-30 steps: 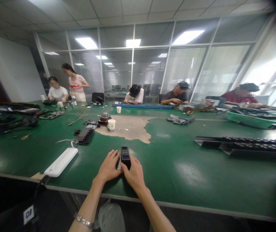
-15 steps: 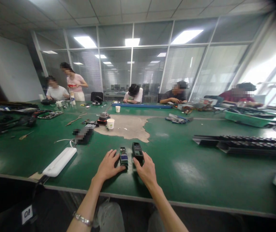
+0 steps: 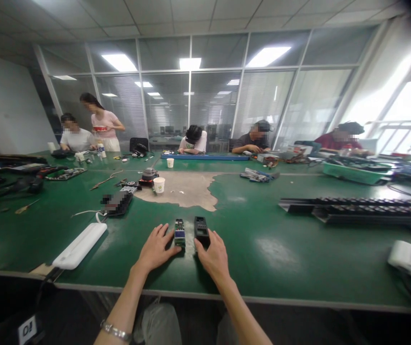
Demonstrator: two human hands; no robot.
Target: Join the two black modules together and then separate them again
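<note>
Board (image 3: 179, 234) on table (image 3: 252, 268), just left of case (image 3: 201, 226). My right hand (image 3: 214, 253) grips case; left hand (image 3: 155, 247) at board, can't tell if gripping. Step looks like handling both apart; next move probably calls for light edge hold on board.

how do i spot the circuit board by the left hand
On the big green table, look between the camera wearer's left hand and right hand. A narrow circuit board sits there, nearer the left; unlike the black casing beside it, it shows bare components and a small bluish screen.
</note>
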